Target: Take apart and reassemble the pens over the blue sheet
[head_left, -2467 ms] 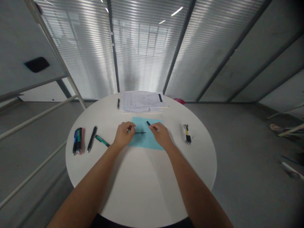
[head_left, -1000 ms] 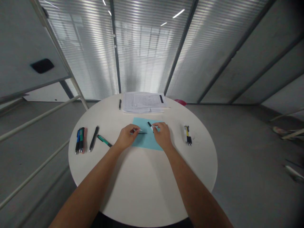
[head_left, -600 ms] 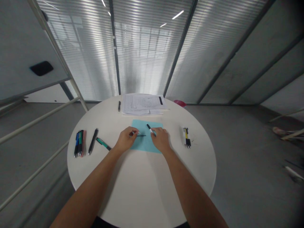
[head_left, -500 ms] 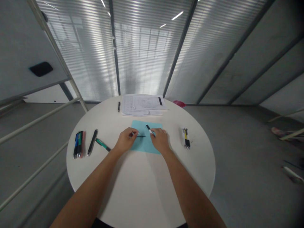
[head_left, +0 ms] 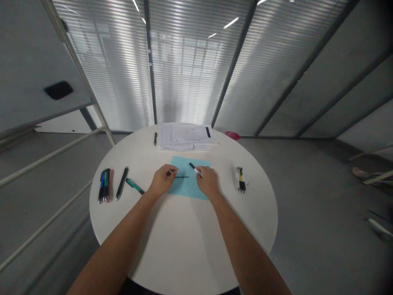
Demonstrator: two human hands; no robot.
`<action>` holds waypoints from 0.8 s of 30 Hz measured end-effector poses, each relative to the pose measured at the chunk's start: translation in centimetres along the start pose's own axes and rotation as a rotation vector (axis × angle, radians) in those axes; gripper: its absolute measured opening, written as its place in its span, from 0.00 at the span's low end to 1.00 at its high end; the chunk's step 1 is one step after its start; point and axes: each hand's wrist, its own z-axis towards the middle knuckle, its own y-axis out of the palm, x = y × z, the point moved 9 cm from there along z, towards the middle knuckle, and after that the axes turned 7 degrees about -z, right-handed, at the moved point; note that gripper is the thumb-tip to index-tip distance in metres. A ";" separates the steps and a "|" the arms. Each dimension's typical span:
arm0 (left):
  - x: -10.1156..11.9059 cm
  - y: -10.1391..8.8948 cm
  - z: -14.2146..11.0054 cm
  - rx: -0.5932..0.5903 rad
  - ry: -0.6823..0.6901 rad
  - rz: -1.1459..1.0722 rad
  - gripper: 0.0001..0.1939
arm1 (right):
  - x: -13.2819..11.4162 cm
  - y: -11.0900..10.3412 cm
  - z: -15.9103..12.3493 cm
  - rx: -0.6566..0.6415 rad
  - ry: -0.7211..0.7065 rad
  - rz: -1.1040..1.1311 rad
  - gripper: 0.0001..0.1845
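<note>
A light blue sheet lies on the round white table, beneath both hands. My left hand is at its left edge, thumb and fingers pinched on a small pale piece too small to make out. Just below those fingertips a thin dark rod, like a pen refill, points right; whether it is held or lies on the sheet I cannot tell. Over the sheet's right side, my right hand is closed on a black-and-white pen part, its dark end pointing up and left.
Left on the table are a bunch of pens, a black pen and a green-and-black pen. More pens lie at the right. Printed papers and a small dark pen are at the back.
The view has shifted slightly. The pen part in my right hand now shows more of its white section between the fingers. My left hand keeps its pinch almost unchanged.
</note>
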 end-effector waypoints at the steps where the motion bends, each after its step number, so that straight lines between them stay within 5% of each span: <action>1: 0.1 -0.1 0.0 0.003 0.000 0.005 0.06 | 0.0 0.0 0.0 0.001 -0.001 0.001 0.14; 15: -0.6 -0.4 0.1 0.030 -0.026 0.016 0.07 | 0.5 0.0 0.0 0.000 0.008 -0.056 0.21; 24: -0.3 -0.8 0.5 0.044 -0.038 0.009 0.07 | -0.1 -0.6 -0.3 -0.010 -0.031 -0.130 0.13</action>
